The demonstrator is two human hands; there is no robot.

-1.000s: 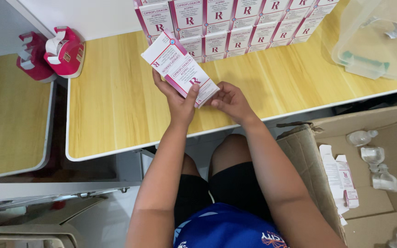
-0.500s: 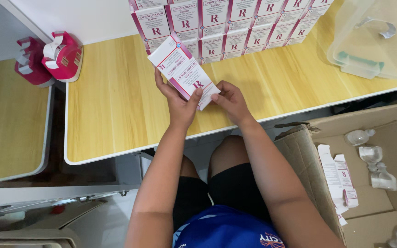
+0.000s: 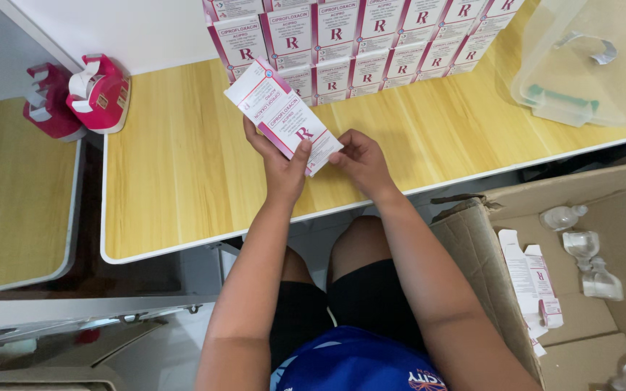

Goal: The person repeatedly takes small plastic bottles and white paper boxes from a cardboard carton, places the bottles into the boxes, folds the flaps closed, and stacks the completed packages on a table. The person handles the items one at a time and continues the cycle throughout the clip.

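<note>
The left hand (image 3: 282, 165) is closed around a white and pink carton (image 3: 284, 117), thumb on its face and fingers behind, holding it tilted above the wooden table (image 3: 175, 166). The right hand (image 3: 360, 161) pinches the carton's lower end at about 4 o'clock from its middle, fingers curled on the flap. Just beyond the carton, at 12 to 1 o'clock, stands a stacked wall of matching cartons (image 3: 356, 36), close to its upper end. At 9 o'clock, well apart, sit two pink tape dispensers (image 3: 81, 94). At 2 o'clock a clear plastic tub (image 3: 588, 65) lies on the table. At 4 o'clock, below the table edge, an open cardboard box (image 3: 545, 289) holds flat cartons and small clear bottles (image 3: 581, 246).
</note>
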